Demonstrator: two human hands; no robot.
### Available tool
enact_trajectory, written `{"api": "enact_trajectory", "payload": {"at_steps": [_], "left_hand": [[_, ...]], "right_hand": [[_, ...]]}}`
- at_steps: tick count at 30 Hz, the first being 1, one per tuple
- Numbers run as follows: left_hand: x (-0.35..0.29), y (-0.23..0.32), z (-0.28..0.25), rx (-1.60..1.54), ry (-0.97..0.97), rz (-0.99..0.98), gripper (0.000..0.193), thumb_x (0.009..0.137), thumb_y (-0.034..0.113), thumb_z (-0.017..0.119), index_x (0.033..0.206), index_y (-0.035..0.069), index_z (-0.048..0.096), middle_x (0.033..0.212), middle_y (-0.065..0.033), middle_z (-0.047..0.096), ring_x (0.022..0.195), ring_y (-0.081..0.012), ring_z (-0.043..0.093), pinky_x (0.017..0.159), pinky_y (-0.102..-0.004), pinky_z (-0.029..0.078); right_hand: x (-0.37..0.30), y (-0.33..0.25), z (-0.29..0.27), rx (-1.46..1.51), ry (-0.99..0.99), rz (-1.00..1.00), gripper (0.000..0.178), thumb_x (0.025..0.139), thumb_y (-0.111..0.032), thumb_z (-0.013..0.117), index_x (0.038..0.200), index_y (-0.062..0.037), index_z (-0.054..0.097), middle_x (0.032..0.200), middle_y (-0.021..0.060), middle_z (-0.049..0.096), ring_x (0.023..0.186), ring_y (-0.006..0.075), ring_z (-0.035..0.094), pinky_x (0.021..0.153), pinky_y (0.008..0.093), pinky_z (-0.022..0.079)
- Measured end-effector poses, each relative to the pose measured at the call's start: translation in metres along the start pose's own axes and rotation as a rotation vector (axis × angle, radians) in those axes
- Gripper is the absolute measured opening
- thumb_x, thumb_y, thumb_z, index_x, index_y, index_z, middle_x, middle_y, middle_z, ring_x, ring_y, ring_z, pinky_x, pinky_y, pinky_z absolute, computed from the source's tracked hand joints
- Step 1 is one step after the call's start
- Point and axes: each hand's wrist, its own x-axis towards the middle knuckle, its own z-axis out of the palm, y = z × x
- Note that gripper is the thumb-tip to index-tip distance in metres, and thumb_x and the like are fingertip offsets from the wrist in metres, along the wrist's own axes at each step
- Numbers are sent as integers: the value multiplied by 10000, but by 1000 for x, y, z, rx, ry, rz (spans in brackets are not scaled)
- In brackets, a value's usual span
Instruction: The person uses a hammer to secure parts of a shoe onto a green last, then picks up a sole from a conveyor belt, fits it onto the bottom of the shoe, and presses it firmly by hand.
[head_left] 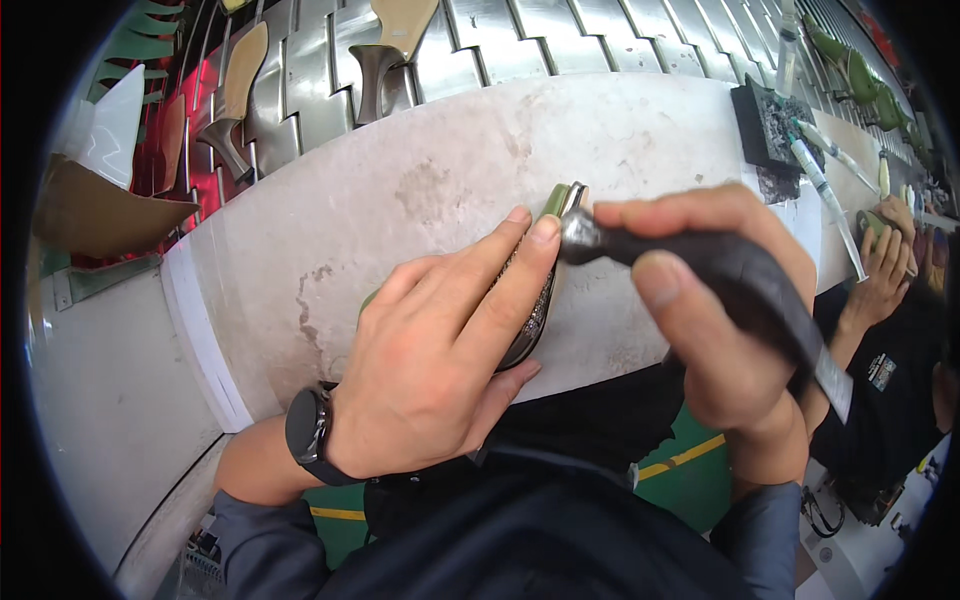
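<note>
Under my left hand (430,340) lies a shoe (560,200) with a green edge and a dark, glittery side. Its fingers stretch over the shoe and the thumb sits at its near side, holding it against the pale worktop (450,190). Most of the shoe is hidden by this hand. In my right hand (725,330) is a dark hammer (720,265), gripped with the fingers around it. The hammer's rounded metal face is close beside the shoe's far end, near my left fingertips; whether they touch I cannot tell. A flat metal end sticks out past my right palm.
Metal conveyor plates (510,45) run along the far side, carrying tan-soled high-heeled shoes (400,30). At the right, a black block (770,125) stands near several syringes (825,185). Beyond them a co-worker's hand (880,270) holds something green. A brown panel (100,215) is at the left.
</note>
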Motion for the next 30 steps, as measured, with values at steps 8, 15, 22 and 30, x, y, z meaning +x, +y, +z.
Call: {"api": "enact_trajectory", "payload": {"at_steps": [8, 15, 22, 30], "left_hand": [[-8, -2, 9, -77, 100, -42, 1049, 716, 32, 872, 1608, -95, 335, 1493, -295, 567, 1177, -438, 657, 994, -454, 502], [-11, -3, 7, -48, 105, 10, 1035, 725, 51, 870, 1599, -99, 338, 1438, -280, 603, 1190, -427, 659, 999, -464, 502], [-12, -4, 12, -38, 135, 14, 1021, 725, 69, 850, 1600, -89, 349, 1422, -266, 619, 1198, -420, 658, 997, -467, 504], [-18, -2, 13, -22, 165, 22, 987, 757, 154, 831, 1610, -40, 376, 1432, -256, 621, 1227, -423, 648, 1030, -464, 497]], "right_hand": [[10, 10, -3, -46, -14, -81, 286, 956, -128, 673, 1152, 80, 656, 1153, 243, 761, 1058, 255, 742, 978, 365, 572], [-15, -11, 5, -95, -164, -95, 305, 857, -124, 731, 1091, 60, 668, 1117, 251, 754, 1042, 278, 721, 991, 392, 545], [-33, 9, 18, -361, -212, -579, 316, 885, -142, 808, 1077, 72, 677, 1091, 283, 744, 1015, 393, 764, 923, 465, 610], [-73, 43, 91, -463, 243, -792, 342, 727, -34, 871, 1034, 45, 743, 1037, 208, 748, 967, 371, 770, 857, 417, 663]]}}
